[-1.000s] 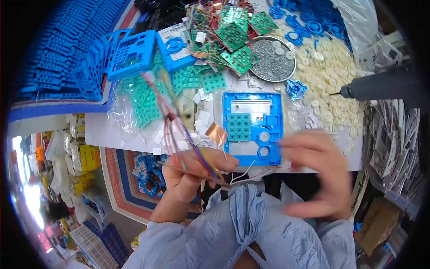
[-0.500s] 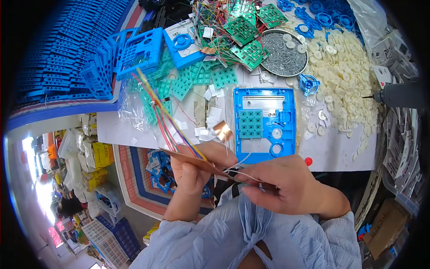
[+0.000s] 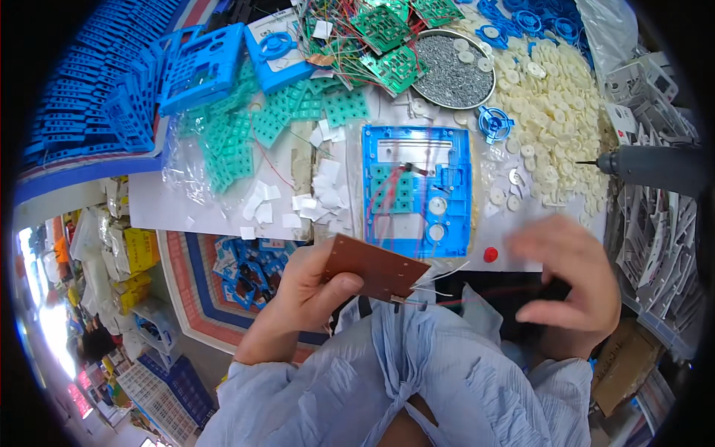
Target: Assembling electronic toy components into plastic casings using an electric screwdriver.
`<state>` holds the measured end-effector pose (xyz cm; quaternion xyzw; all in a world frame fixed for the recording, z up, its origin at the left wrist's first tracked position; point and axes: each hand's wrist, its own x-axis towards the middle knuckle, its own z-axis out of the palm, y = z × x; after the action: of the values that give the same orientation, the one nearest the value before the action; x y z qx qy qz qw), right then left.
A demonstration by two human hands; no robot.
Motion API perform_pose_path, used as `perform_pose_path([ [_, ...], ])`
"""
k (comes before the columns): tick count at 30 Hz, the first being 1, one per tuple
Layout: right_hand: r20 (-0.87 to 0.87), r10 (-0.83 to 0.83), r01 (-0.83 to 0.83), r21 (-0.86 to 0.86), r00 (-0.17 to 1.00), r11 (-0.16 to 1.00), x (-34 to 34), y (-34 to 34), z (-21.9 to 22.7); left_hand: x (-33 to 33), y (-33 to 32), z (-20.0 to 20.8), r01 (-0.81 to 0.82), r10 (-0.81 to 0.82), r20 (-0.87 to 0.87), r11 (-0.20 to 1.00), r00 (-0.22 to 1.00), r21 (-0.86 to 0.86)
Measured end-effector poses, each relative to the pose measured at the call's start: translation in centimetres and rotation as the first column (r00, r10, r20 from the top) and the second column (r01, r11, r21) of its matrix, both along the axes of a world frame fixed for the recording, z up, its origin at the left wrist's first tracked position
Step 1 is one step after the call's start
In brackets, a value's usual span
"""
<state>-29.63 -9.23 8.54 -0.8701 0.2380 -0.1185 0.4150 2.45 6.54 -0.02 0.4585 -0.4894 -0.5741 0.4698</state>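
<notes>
My left hand (image 3: 307,289) pinches a brown circuit board (image 3: 376,270) by its left side, thumb on the plain face. White wires (image 3: 443,277) stick out from the board's right edge. Reddish wires (image 3: 401,179), blurred, stretch from behind it over an open blue plastic housing (image 3: 468,194), ending near a small dark connector (image 3: 414,169). A green rubber keypad (image 3: 383,200) lies inside that housing. To the right of the board, my right hand (image 3: 573,279) is held apart with nothing in it, its thumb and fingers spread and slightly blurred.
Blue casings (image 3: 89,89) are stacked at left, beside green keypads (image 3: 231,149). Wired green boards (image 3: 380,30) and a round tray of small metal parts (image 3: 454,71) lie at the back. Cream discs (image 3: 555,119) cover the right side, near a grey screwdriver (image 3: 648,164).
My right hand has let go at the board's edge and moved right, opening. The board has turned to show its brown face, and its coloured wires have swung over the housing. The view has shifted.
</notes>
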Motion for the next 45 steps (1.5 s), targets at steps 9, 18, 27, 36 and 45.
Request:
perform_pose_path([
  [9, -0.175, 0.173, -0.153, 0.125, 0.969, 0.980, 5.7, 4.3, -4.5, -2.7, -0.5, 0.2, -0.082, 0.095, -0.192, 0.994, 0.977, 0.073],
  [18, 0.110, -0.082, -0.005, 0.623, 0.991, 0.782, 7.8, 1.9, -6.9, -3.4, 1.0, -0.6, 0.107, -0.068, -0.153, 0.957, 0.986, 0.268],
  [27, -0.021, -0.268, 0.238, 0.530, 0.963, 0.814, 11.0, -2.2, -10.1, -3.6, 3.4, -2.2, 0.097, 0.082, -0.554, 0.953, 0.828, 0.286],
  [36, -0.114, -0.166, 0.188, 0.225, 0.980, 0.956, 13.1, -3.6, -10.5, -2.2, 2.6, -1.8, 0.196, -0.033, -0.400, 0.906, 0.916, 0.374],
  [45, -0.265, -0.116, 0.137, 0.061, 0.957, 0.989, 13.5, -4.1, -9.5, -0.1, 1.4, -0.1, 0.158, -0.212, 0.231, 0.960, 0.950, 0.233],
])
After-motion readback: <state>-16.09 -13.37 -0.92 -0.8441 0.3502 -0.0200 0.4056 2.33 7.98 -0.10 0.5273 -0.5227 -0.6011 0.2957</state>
